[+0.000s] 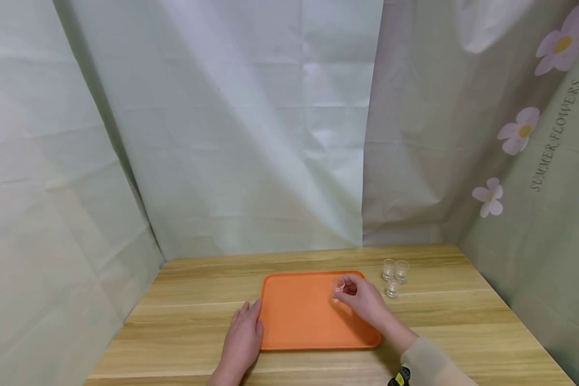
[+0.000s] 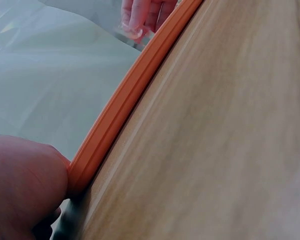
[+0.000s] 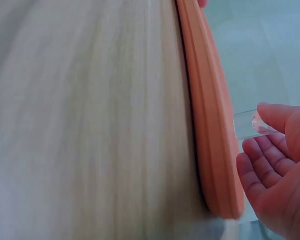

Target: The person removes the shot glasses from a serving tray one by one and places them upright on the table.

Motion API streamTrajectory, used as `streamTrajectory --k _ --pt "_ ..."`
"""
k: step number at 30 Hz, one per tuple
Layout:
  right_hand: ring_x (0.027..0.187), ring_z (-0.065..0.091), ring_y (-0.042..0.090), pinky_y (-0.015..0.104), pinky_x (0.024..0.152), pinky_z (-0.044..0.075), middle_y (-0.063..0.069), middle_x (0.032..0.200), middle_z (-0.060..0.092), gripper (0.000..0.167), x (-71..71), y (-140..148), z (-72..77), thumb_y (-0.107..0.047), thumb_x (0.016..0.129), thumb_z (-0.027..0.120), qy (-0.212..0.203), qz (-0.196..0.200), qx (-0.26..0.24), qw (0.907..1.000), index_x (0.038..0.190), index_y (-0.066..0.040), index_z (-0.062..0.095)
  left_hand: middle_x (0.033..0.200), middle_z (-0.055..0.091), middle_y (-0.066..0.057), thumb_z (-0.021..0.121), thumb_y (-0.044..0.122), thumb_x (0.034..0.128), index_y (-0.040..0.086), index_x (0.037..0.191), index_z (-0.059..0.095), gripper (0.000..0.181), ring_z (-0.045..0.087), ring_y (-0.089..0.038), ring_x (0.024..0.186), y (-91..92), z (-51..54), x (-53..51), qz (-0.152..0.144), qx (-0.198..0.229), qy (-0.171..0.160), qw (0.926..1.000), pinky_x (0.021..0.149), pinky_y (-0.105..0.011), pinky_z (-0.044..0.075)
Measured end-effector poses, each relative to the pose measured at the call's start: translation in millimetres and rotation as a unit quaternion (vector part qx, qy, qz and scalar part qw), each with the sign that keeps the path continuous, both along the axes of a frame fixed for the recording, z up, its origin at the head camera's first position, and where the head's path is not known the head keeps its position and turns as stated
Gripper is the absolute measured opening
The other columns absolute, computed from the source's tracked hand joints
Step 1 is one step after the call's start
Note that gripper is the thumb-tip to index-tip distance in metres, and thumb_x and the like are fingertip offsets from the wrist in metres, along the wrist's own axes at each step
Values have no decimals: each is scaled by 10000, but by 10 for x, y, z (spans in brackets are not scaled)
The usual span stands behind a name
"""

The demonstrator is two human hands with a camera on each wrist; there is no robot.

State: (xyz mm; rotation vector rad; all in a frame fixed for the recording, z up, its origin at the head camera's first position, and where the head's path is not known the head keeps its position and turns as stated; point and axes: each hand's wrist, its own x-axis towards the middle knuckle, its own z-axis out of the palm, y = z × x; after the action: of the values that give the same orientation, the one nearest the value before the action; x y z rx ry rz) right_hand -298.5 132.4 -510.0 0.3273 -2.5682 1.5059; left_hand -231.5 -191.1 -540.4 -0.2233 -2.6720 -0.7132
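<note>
An orange rectangular tray (image 1: pixel 296 313) lies flat on the wooden table. My left hand (image 1: pixel 243 335) rests against its left edge, fingers extended; in the left wrist view that hand (image 2: pixel 24 180) touches the tray's near corner. Over the right part of the tray, my right hand (image 1: pixel 365 303) pinches a small clear shot glass (image 1: pixel 338 284) between thumb and fingers. From the right wrist, the thumb of the right hand (image 3: pixel 285 175) lies along the clear glass (image 3: pixel 245 124). Whether the glass touches the tray surface I cannot tell.
Three more clear shot glasses (image 1: pixel 392 288) stand grouped on the table (image 1: pixel 444 305), just right of the tray's far corner. Pale green curtains (image 1: pixel 251 161) hang behind the table and along both sides, with printed flowers (image 1: pixel 518 131) on the right.
</note>
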Motion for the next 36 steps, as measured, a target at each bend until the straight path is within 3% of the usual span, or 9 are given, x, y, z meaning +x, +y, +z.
streamTrajectory --k 13,22,28,36 --pt "935 720 112 239 834 604 -21 971 733 174 201 362 163 -129 967 870 -6 25 -20 10000 1076 -102 737 1437 672 -300 672 -41 1006 -80 1452 649 448 551 -545 1428 -21 11 1 2 4 -67 10000 1230 -682 401" --pt "962 744 125 238 842 628 15 1023 769 255 347 701 194 -136 980 857 -7 -11 7 10000 1184 -35 743 1420 691 -280 667 -37 1012 -83 1450 649 441 555 -537 1428 -9 -11 -14 -58 -34 10 10000 1237 -671 397" --pt "950 731 117 249 850 634 39 1040 764 251 423 913 193 -98 975 855 154 -2 -10 9999 1170 7 738 1409 694 -287 673 -41 1004 -80 1440 657 438 567 -546 1411 -16 -13 -22 -75 -80 62 9999 1225 -676 410" --pt "997 744 157 254 852 633 42 1097 771 310 491 1198 250 -180 989 857 73 -338 486 9982 1226 -14 743 1401 693 -301 674 -49 1001 -79 1439 658 439 568 -551 1406 -24 3 -3 -58 -21 42 10000 1221 -679 412"
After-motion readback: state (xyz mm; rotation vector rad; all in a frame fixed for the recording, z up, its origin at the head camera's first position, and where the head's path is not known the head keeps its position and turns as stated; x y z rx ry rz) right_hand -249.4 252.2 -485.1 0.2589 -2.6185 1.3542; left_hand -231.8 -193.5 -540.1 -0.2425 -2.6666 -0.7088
